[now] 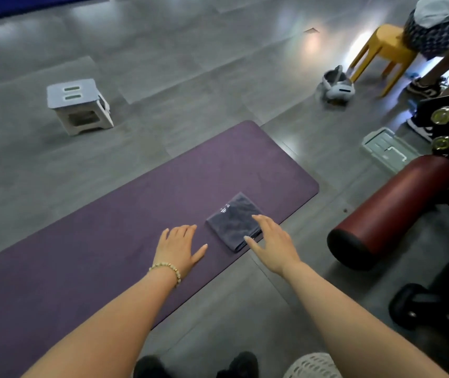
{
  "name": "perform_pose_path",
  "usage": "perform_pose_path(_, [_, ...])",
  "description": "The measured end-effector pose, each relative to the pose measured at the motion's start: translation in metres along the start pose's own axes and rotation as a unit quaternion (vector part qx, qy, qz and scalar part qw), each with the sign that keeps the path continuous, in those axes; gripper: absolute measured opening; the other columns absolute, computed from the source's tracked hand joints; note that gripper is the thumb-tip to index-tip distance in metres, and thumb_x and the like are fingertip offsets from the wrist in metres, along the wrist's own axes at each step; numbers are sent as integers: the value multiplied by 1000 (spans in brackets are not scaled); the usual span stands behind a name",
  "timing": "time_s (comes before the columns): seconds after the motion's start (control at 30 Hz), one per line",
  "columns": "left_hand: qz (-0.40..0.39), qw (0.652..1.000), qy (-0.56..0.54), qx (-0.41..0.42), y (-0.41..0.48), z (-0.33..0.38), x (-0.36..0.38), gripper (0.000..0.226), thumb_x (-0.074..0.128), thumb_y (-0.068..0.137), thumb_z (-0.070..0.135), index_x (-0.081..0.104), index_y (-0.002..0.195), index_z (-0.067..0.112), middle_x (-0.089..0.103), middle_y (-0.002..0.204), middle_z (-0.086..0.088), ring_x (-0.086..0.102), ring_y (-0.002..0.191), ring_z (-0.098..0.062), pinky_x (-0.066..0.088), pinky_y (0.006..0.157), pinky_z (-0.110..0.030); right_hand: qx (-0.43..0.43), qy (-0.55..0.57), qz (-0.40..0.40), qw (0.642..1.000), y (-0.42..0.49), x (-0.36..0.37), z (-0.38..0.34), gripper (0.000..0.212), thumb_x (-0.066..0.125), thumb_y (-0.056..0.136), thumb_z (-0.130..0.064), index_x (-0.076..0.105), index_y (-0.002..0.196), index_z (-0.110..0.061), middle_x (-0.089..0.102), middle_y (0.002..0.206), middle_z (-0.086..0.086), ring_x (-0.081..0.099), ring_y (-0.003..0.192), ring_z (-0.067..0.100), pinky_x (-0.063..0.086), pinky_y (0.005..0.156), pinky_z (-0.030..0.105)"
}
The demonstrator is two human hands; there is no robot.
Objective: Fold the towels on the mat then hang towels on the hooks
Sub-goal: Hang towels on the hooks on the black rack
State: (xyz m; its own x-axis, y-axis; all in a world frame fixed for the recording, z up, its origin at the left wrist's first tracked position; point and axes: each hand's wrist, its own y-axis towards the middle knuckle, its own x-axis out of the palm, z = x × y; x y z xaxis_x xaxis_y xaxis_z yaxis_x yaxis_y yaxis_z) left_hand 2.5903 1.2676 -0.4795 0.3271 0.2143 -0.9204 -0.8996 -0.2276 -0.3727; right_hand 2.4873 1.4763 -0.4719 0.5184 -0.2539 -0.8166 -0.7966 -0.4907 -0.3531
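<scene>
A dark blue-grey towel (231, 222) lies folded into a small rectangle near the right end of the purple mat (95, 241). My left hand (181, 245) lies flat on the mat just left of the towel, fingers spread, holding nothing. My right hand (271, 241) hovers at the towel's near right edge with its fingers straight, the thumb over the towel's corner. No hooks are in view.
A white folding step stool (77, 105) stands on the grey floor at the back left. A dark red padded roller (389, 211) of a black exercise machine sits close on the right. At the far right stand a yellow stool (381, 53), a white headset (336, 84) and a person.
</scene>
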Motion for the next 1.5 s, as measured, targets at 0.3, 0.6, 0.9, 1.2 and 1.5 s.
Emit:
perform_pose_path(0.3, [-35,999,20,2,132,-47,196,88,1,80,69,22,148,18,31,151,3,31,137,-16,21,114,-33,77,-3,-33,996,114,197,110,64,40,96,-52,19,151,-27,9,160,-8,12,146,13,14,119,36])
perform_pose_path(0.6, [-29,996,-82,11,247,-40,346,79,19,87,68,23,148,19,29,153,1,30,138,-17,24,112,-29,98,25,-22,995,212,305,188,61,32,98,-54,15,152,-31,0,160,-10,1,148,12,7,120,36])
perform_pose_path(0.9, [23,895,-423,-140,310,-22,391,66,61,88,41,37,139,5,53,127,-10,48,121,-30,39,102,-41,94,47,-76,992,246,326,230,55,28,99,-54,26,149,-33,11,159,-14,3,147,7,8,119,32])
perform_pose_path(1.2, [-10,707,-660,-253,327,-3,384,81,76,72,46,48,126,-6,64,120,-11,60,112,-29,46,101,-44,86,75,-103,988,245,322,233,55,25,99,-55,23,150,-34,8,159,-15,-1,147,6,5,120,36])
perform_pose_path(1.5, [0,698,-682,-217,344,37,351,62,57,89,48,48,132,4,58,128,-11,55,117,-30,43,100,-35,87,120,-108,983,234,318,225,56,21,99,-55,24,150,-33,9,160,-13,-1,147,8,0,119,30])
